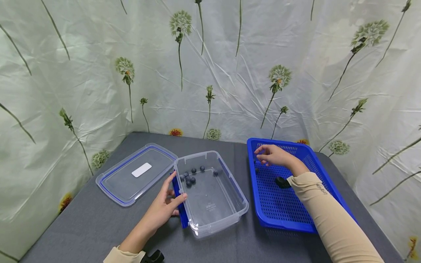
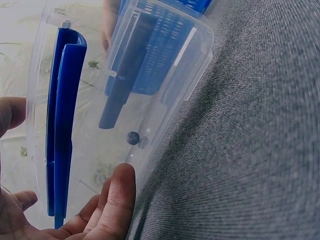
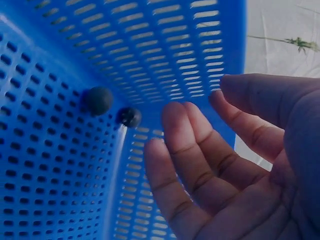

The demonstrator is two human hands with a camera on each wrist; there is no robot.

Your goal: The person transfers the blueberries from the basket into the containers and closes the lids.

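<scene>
A clear plastic container (image 1: 217, 204) with blue side latches sits mid-table, several blueberries (image 1: 193, 180) lying toward its far left corner. My left hand (image 1: 164, 204) holds its left side, thumb at the rim and fingers around the latch (image 2: 64, 125). Over the far left part of a blue perforated basket (image 1: 286, 215) is my right hand (image 1: 276, 156), its fingers loosely bent and holding nothing. Two blueberries (image 3: 99, 100) rest in the basket's corner, just beyond the right fingertips in the right wrist view.
A clear lid (image 1: 121, 182) with a blue seal and a white label (image 1: 141, 170) lies left of the container. Grey cloth (image 1: 82, 226) covers the table. Behind it hangs a pale curtain (image 1: 223, 73) with a dandelion print.
</scene>
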